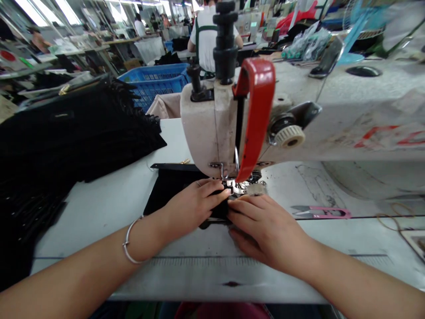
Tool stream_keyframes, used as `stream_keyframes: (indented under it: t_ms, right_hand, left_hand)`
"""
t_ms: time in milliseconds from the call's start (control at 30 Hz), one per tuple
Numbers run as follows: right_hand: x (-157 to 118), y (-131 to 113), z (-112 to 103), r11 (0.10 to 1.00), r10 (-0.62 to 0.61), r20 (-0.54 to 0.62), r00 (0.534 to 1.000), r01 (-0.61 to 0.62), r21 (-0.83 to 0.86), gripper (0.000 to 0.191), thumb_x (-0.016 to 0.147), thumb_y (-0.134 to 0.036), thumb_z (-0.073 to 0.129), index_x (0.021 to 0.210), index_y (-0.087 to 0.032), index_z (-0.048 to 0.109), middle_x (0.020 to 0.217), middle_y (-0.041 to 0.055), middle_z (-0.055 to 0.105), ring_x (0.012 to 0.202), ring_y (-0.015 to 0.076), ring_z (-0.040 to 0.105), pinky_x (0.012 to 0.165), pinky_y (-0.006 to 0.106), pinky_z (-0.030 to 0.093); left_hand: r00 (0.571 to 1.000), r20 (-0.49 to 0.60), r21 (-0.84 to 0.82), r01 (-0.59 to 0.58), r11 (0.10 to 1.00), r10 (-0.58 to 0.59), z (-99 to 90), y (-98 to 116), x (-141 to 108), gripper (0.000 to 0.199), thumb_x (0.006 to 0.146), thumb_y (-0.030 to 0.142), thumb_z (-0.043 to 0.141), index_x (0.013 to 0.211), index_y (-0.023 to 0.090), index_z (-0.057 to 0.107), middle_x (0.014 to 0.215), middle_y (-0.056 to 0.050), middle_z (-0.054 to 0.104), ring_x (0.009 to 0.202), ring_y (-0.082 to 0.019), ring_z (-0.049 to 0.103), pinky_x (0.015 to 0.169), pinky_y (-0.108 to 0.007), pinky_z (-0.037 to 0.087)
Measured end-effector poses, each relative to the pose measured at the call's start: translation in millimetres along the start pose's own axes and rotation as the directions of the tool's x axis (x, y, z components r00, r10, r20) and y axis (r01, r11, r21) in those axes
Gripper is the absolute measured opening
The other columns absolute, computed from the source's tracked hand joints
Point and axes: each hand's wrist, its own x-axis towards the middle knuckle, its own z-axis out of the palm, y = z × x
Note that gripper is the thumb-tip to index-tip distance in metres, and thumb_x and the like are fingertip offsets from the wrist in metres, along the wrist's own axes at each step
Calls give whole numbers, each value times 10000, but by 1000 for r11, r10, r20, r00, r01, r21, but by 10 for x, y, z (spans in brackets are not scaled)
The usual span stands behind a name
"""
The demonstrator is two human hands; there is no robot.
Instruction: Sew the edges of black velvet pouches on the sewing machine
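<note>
A black fabric piece [166, 188] lies under the needle area of a white sewing machine [201, 128], with a strip with a gold zipper pull along its far edge. My left hand [191, 201] lies on this fabric, its fingers stretched toward the presser foot [236, 187]. At the fabric's right edge, just in front of the foot, my right hand [265, 226] has its fingers bent and close together on the cloth; the thumb is partly hidden beneath. A silver bangle [126, 243] is on my left wrist.
Pink-handled thread snips [327, 212] lie right of my right hand. A large stack of black fabric pieces [63, 128] covers the left side. Beyond stand a blue plastic basket [156, 82] and a seated person [206, 40]. A red guard [257, 110] fronts the machine head.
</note>
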Motion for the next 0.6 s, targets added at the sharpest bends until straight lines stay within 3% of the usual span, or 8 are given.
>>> stream_keyframes:
  t_ms: [200,400,600]
  right_hand:
    - [-39,10,-13,999,-33,-44,998,34,17,143,935,-215,523,998,-162,640,1065,84,659,1064,234,561,901,405,437]
    - [-66,31,-15,999,-41,-65,997,40,-7,135,929,-207,545,985,-172,662,1002,76,661,998,224,565,864,393,448]
    - [-69,30,-12,999,-35,-69,997,34,-19,140,930,-221,544,978,-179,668,986,65,656,959,220,564,846,388,446]
  left_hand:
    - [987,-162,-179,-24,984,-5,4,103,-161,264,944,119,535,1205,126,574,1196,-85,649,1172,-183,585,1082,-400,482]
    - [988,-155,-249,-61,966,23,10,106,-222,231,957,104,514,1170,146,591,1217,-75,666,1199,-172,585,1082,-388,499]
    - [976,-204,-262,24,965,-80,-12,145,-166,204,960,136,530,1146,140,612,1160,-64,692,1087,-150,646,962,-313,568]
